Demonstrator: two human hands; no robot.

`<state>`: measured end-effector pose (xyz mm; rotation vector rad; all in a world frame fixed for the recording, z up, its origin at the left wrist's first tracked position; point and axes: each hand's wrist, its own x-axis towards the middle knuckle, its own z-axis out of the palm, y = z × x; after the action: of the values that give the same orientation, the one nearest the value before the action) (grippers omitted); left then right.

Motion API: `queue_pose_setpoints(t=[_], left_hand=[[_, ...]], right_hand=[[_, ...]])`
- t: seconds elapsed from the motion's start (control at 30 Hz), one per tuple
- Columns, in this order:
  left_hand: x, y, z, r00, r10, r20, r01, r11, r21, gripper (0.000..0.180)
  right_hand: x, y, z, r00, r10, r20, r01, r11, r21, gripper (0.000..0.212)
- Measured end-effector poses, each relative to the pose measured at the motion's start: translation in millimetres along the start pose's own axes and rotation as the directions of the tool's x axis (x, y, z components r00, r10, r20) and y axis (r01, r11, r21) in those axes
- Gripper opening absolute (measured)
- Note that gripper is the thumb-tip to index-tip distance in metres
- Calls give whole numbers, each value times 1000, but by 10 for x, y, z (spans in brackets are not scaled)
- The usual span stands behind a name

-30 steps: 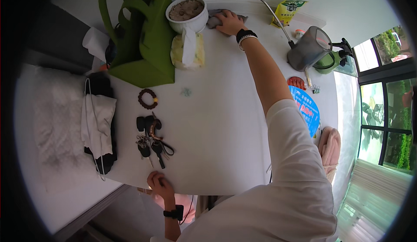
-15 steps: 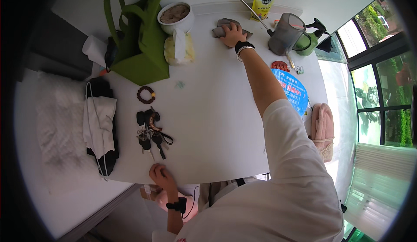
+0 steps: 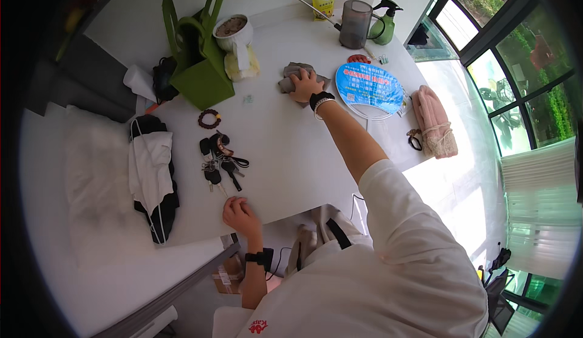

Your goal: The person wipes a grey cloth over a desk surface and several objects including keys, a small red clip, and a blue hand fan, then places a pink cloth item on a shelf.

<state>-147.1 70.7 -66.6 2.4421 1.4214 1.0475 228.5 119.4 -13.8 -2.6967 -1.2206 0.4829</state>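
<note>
My right hand (image 3: pixel 305 86) presses down on a crumpled grey cloth (image 3: pixel 293 74) on the white table (image 3: pixel 285 146), its fingers spread over the fabric. Close to its right lies a blue hand fan (image 3: pixel 367 86) with a pale handle. At the table's front edge rests my left hand (image 3: pixel 241 216), its fingers loosely bent with nothing seen in them. Just beyond those fingers is a bunch of keys (image 3: pixel 221 163) with dark fobs and a strap. A brown bead bracelet (image 3: pixel 209 119) lies past the keys.
Along the back stand a green felt bag (image 3: pixel 200 71), a white pot (image 3: pixel 234 34), a yellow packet (image 3: pixel 325 3), a grey watering can (image 3: pixel 355 25) and a green spray bottle (image 3: pixel 384 28). Folded pink cloth (image 3: pixel 434 122) lies at the right edge, black-and-white fabric (image 3: pixel 152 168) at left.
My right hand has drawn the grey cloth nearer to me across the table. More of the blue fan shows beside my arm. The whole view has shifted; my left hand stays by the front edge.
</note>
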Motion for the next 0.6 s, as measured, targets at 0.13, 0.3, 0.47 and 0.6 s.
queue_pose_setpoints(t=[0.13, 0.3, 0.47, 0.6], left_hand=[[-24, 4, -3, 999, 32, -13, -31, 998, 58, 9], [-26, 15, -31, 997, 75, -19, -75, 997, -6, 8], [-49, -4, 0, 990, 132, -56, -127, 989, 81, 6], [-34, 1, 17, 995, 96, -32, -93, 992, 88, 6]], right_hand=[[-486, -106, 98, 1000, -3, 9, 2, 1000, 19, 63], [-1058, -209, 316, 1000, -22, 2, 22, 1000, 6, 63], [-1624, -249, 565, 993, -100, -57, 99, 995, -16, 60], [-2054, -186, 831, 961, -157, -227, 163, 987, 6, 58]])
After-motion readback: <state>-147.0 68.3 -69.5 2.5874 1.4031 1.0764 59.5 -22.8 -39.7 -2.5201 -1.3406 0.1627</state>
